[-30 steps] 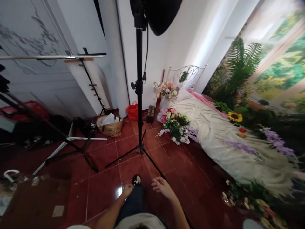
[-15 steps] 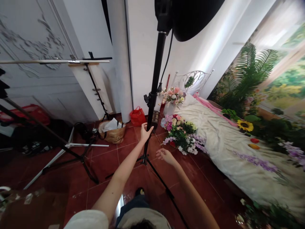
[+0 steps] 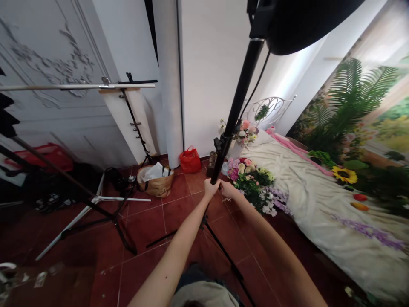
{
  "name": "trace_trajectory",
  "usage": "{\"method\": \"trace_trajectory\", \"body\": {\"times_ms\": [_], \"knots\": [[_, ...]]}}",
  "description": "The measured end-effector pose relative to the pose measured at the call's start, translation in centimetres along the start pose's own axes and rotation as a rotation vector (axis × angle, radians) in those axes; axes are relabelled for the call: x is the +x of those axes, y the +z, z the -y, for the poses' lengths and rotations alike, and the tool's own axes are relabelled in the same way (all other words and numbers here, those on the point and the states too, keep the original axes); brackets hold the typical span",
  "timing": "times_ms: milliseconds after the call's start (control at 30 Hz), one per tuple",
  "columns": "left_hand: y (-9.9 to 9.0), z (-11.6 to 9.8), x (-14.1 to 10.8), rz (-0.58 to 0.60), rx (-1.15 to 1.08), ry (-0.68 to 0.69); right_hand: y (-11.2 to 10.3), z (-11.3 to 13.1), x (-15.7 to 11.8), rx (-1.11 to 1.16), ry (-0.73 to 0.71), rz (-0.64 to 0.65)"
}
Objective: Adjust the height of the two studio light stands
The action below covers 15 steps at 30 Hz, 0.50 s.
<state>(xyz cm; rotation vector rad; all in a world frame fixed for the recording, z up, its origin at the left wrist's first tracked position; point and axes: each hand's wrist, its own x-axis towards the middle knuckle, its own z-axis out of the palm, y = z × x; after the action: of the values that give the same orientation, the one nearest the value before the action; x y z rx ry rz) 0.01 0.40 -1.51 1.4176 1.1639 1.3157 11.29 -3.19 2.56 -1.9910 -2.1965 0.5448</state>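
Observation:
A black light stand point(image 3: 237, 102) leans to the right in front of me, with a large dark lamp head point(image 3: 306, 25) at its top. My left hand point(image 3: 211, 188) is wrapped round the pole below its clamp knob point(image 3: 218, 144). Against the pole's right side, at the same height, my right hand point(image 3: 229, 190) is closed with curled fingers. Whether it grips the tube or a small knob there is hidden. The stand's spread legs point(image 3: 225, 253) reach the red tiled floor, and a black cable point(image 3: 258, 83) hangs beside the pole.
A bed point(image 3: 315, 209) with a cream cover and artificial flowers point(image 3: 247, 175) stands right. A red bag point(image 3: 190, 160) and a woven basket point(image 3: 156, 183) sit by the wall. Other stand legs point(image 3: 119, 232) spread on the left; a horizontal bar point(image 3: 79, 86) crosses above them.
My right hand has come up from beside the stand to the pole, next to my left hand. The stand now tilts further right, and the view has shifted slightly.

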Motion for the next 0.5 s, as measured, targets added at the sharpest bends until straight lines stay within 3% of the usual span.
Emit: {"method": "trace_trajectory", "body": {"times_ms": [167,300,500], "knots": [[0.2,0.4,0.0,-0.042,0.059,-0.002,-2.5,0.4,4.5,-0.125,-0.039,0.127],[0.2,0.2,-0.1,-0.044,0.045,-0.001,-3.1,1.1,6.4,-0.111,-0.011,0.221],[-0.1,-0.3,-0.1,-0.051,0.087,-0.009,-3.0,1.6,6.8,0.029,0.033,0.152]]}}
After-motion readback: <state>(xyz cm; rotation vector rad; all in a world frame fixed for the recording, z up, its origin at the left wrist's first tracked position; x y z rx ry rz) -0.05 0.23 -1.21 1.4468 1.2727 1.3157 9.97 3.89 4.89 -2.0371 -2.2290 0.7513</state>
